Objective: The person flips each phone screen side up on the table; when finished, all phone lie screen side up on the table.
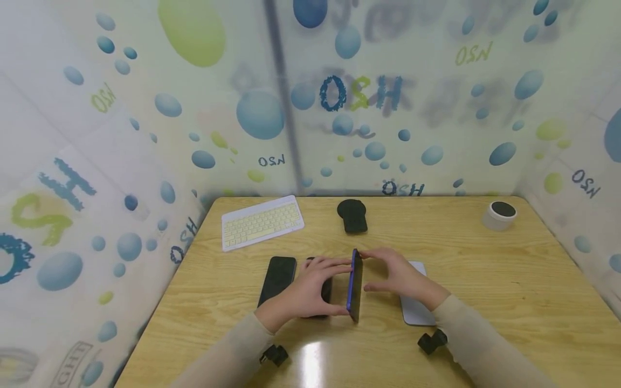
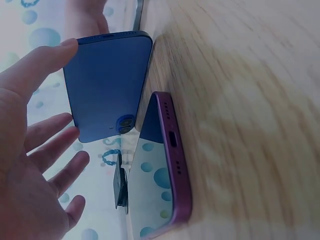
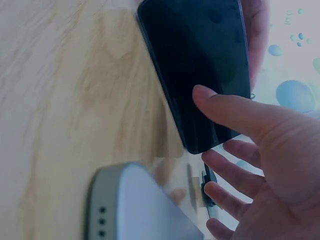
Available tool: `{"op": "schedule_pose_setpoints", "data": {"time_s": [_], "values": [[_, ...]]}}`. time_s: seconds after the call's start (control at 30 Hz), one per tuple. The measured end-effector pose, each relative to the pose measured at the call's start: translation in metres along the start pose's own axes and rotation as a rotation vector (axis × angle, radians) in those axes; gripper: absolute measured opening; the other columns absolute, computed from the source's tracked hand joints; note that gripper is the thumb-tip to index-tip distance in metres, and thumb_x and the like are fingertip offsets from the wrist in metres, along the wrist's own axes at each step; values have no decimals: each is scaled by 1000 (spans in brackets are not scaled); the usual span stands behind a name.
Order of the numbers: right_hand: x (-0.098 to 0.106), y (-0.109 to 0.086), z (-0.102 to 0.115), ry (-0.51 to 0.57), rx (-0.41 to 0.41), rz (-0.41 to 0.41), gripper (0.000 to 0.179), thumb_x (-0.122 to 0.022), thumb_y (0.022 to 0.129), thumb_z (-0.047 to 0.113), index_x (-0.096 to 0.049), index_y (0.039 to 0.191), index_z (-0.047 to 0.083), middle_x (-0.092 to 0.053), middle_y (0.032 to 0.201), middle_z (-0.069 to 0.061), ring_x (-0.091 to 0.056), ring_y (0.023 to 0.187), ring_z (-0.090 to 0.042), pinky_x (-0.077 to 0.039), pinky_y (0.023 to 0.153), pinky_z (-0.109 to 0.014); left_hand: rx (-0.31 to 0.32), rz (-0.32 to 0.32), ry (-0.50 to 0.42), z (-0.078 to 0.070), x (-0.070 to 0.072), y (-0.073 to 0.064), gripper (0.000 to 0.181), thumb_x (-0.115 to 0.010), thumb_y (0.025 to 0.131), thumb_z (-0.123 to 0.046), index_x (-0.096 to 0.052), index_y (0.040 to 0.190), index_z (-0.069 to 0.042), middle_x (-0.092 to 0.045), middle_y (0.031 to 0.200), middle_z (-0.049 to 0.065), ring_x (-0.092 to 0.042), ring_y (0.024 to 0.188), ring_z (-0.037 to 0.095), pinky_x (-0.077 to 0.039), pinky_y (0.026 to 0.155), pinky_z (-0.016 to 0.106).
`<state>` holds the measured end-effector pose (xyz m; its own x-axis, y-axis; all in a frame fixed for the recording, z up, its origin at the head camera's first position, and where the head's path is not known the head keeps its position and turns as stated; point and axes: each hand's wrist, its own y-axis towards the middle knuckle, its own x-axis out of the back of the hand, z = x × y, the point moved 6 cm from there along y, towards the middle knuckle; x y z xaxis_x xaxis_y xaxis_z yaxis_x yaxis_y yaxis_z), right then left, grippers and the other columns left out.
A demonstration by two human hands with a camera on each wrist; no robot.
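A blue smartphone (image 1: 355, 285) stands upright on its long edge at the middle of the table, its blue back toward my left hand (image 1: 310, 288) and its dark screen (image 3: 200, 55) toward my right hand (image 1: 402, 277). My left hand holds it by its two ends, thumb at the port end and fingertips near the camera end. The right hand's fingertips are right at the far end, its thumb in front of the screen with fingers spread. Below my left hand lies a purple-edged smartphone (image 2: 175, 150), partly hidden. Under my right wrist is a silver-white smartphone (image 1: 414, 310).
Another dark smartphone (image 1: 277, 277) lies left of the left hand. Toward the back sit a white keyboard (image 1: 262, 223), a black flat object with a round end (image 1: 354, 215) and a white cylinder with a dark top (image 1: 498, 216). Patterned walls (image 1: 339, 124) border the table.
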<state>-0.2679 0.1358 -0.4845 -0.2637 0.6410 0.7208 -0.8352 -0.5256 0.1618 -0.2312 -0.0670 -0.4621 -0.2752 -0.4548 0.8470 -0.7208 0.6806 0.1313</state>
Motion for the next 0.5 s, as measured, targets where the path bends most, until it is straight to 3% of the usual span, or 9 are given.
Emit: {"op": "schedule_pose_setpoints", "data": {"time_s": [0.27, 0.5], "values": [[-5, 1, -3, -29, -20, 3, 79, -94, 74, 19, -58, 143, 4, -69, 132, -10, -55, 130, -39, -39, 111, -61, 29, -13, -5, 5, -2, -4, 83, -88, 78, -50, -55, 150, -27, -46, 161, -1, -41, 142, 23, -26, 111, 66], [-5, 1, -4, -47, -27, -5, 82, -97, 70, 21, -59, 141, 7, -67, 134, -10, -55, 132, -37, -39, 112, -60, 58, -29, 43, 5, -2, -7, 81, -89, 76, -50, -59, 147, -24, -49, 159, -3, -41, 139, 22, -25, 110, 63]]}}
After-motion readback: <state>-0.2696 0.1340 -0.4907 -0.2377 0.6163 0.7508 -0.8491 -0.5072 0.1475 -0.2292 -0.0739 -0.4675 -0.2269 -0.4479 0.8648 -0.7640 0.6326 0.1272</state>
